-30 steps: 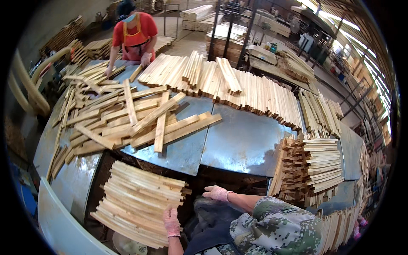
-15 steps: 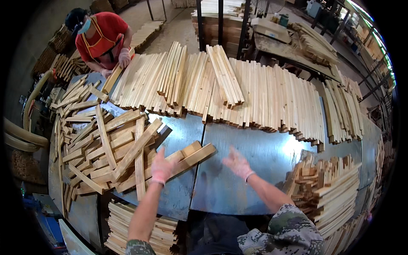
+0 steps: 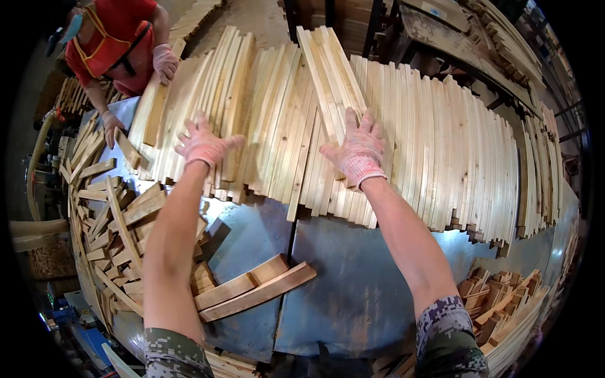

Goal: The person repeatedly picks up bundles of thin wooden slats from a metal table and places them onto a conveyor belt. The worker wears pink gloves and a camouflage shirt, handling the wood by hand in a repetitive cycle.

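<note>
A long row of pale wooden strips (image 3: 422, 145) lies side by side across the far half of the metal table. My left hand (image 3: 207, 143), in a pinkish-white glove, spreads its fingers over a small stack of strips (image 3: 239, 113) lying on the row. Farther right, my right hand (image 3: 359, 148), gloved alike, rests with fingers apart on the near end of another small bundle of strips (image 3: 324, 69), set at a slant on top. Neither hand is closed round any wood. Two loose wooden pieces (image 3: 258, 296) lie on the table between my forearms.
A jumbled heap of wooden offcuts (image 3: 120, 220) covers the table's left side. Beyond it, a co-worker in red (image 3: 120, 44) handles wood with gloved hands. Short blocks and strips (image 3: 498, 302) are piled at the near right. The steel tabletop (image 3: 353, 277) has a seam.
Both my hands have moved forward from above the near tabletop to the strips in the row. The view has shifted, and the co-worker's hands have moved apart.
</note>
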Motion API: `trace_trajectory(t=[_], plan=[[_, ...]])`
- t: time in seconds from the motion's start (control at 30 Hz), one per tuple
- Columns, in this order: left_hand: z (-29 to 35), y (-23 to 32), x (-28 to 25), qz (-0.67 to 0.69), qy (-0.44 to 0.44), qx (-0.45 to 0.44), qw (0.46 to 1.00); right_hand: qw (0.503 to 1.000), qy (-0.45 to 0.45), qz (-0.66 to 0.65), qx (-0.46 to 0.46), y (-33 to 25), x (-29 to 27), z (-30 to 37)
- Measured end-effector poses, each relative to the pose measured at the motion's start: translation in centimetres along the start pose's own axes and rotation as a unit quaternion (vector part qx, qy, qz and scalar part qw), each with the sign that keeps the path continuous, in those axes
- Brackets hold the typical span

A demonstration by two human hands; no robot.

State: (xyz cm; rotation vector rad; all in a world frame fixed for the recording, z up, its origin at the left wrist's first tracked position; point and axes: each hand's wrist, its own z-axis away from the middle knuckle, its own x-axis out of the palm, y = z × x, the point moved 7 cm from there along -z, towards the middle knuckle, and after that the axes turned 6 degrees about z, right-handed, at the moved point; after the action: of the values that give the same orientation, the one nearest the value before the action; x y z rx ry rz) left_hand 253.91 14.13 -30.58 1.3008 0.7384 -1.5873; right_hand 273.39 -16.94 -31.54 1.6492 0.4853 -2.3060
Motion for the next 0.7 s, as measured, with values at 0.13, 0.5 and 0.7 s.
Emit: trace_trajectory(t=[0.13,0.5,0.7], plan=[[-5.0,0.6,1.2,0.008,-0.008,-0.010,1.000,0.999,0.033,0.005,-0.005,-1.3,-0.1,-2.7],[-2.4,0.7,0.9,0.066,-0.029,0.018,0.997,1.000,0.015,-0.013,0.000,1.0,-0.6,-0.7],[3.5,-7.0,3.4,0.505,-0.119,0.085,0.851,0.990,0.013,-0.116,-0.074,5.2,-0.8,6.6]])
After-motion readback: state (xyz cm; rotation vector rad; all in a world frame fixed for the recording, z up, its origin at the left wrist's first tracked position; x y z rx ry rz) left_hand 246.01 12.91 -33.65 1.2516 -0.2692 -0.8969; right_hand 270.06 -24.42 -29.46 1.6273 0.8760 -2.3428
